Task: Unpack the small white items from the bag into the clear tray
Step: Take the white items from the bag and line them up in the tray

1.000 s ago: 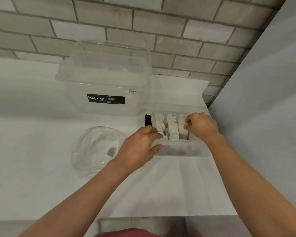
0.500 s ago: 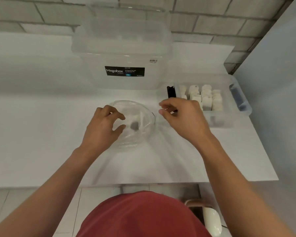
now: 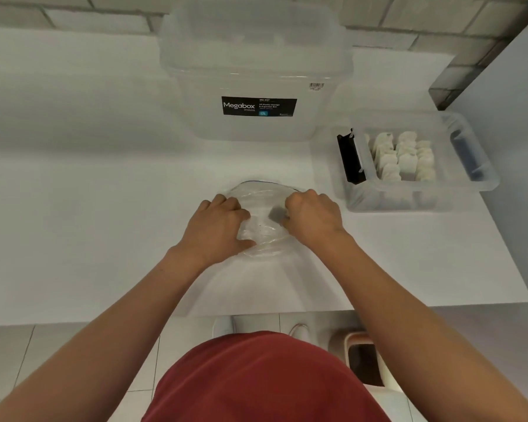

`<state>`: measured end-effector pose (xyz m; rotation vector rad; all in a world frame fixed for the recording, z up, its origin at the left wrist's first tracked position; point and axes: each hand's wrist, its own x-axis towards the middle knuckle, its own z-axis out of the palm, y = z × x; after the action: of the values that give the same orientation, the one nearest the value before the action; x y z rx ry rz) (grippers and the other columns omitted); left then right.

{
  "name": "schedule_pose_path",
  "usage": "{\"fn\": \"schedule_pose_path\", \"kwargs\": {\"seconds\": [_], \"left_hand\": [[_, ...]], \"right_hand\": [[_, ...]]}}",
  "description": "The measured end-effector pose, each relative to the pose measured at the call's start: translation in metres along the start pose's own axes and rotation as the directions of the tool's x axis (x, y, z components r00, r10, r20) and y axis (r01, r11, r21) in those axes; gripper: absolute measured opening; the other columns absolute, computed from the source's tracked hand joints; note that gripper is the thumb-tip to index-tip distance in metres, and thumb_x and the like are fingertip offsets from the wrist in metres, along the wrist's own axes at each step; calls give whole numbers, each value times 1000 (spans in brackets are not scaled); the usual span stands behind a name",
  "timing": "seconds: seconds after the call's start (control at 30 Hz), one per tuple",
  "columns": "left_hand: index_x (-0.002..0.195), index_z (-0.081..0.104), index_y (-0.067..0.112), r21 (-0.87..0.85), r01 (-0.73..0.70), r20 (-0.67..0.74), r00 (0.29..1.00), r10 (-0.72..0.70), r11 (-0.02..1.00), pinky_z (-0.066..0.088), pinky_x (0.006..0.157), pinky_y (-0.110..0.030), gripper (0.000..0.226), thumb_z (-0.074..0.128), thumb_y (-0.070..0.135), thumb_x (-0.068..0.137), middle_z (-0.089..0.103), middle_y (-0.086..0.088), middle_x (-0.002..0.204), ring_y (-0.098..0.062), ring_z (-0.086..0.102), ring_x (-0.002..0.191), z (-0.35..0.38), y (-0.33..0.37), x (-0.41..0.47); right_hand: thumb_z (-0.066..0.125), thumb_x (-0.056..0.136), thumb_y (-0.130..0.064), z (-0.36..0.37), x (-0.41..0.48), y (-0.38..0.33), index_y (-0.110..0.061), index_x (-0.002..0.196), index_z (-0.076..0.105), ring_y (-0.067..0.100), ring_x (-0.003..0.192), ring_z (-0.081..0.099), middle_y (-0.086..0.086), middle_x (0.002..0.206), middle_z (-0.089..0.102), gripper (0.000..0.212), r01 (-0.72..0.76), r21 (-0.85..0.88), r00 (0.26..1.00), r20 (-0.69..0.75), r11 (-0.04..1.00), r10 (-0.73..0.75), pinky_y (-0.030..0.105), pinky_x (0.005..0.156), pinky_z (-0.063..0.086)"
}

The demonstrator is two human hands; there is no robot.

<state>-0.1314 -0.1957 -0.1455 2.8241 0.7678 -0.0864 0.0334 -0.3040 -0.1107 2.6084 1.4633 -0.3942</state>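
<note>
The clear plastic bag (image 3: 264,229) lies crumpled on the white table (image 3: 89,239) at the centre of the frame, between the two hands. Its thin blue-edged rim curves along the side facing the top of the frame. The film is glossy and wrinkled, bunched into a roughly round heap, so I cannot tell its long axis. A small dark patch shows through it.

The left hand (image 3: 217,229) grips the bag's left side with curled fingers, thumb laid along the lower edge. The right hand (image 3: 313,220) is balled tight on the bag's right side.

At the right of the frame the clear tray (image 3: 488,181) sits with its long axis running left to right, a black clip (image 3: 351,156) at its left end. The small white items (image 3: 403,156), soft-looking and lumpy, stand packed in rows inside it. A large translucent lidded storage box (image 3: 256,65) labelled "Megabox" stands at top centre.
</note>
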Motion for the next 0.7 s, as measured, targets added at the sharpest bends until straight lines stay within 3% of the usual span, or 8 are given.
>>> {"fn": "schedule_pose_path", "kwargs": {"seconds": [0.1,0.23,0.37,0.53,0.7], "left_hand": [[135,59,26,-10,-11,31,999,11,1000,36,96,-33,65,69,60,80,57,4,130,-22,45,122,-3,-3,6],[138,56,24,-101,6,40,999,-2,995,38,99,-34,67,72,55,80,56,2,135,-23,45,125,-9,-7,12],[132,62,24,-186,35,28,999,-31,982,39,96,-35,52,63,48,86,60,1,131,-25,48,121,-11,-9,16],[114,72,24,-105,39,-9,999,-40,994,38,89,-36,44,57,56,88,64,0,114,-25,50,112,-6,-4,22],[108,71,29,-107,22,-39,999,-26,994,33,88,-36,43,62,63,84,62,2,111,-25,48,113,0,-1,21]], "right_hand": [[60,95,-21,4,2,-6,-14,97,64,30,84,58,6,104,63,9,-18,5,999,-29,1000,18,32,66,38],[59,92,-32,7,1,-8,-19,100,68,29,91,61,-3,97,53,18,-4,71,1000,-19,997,6,31,67,39],[52,94,-21,14,-4,-6,-36,110,76,21,103,62,-9,117,62,33,116,227,993,-2,967,-118,31,70,46],[55,95,-7,9,-3,-2,-20,119,74,26,110,64,-1,122,71,33,35,358,994,-110,933,4,40,91,53],[54,98,-28,9,9,-10,-27,128,68,28,115,62,-1,130,66,33,-56,327,998,-6,944,61,39,90,52]]}}
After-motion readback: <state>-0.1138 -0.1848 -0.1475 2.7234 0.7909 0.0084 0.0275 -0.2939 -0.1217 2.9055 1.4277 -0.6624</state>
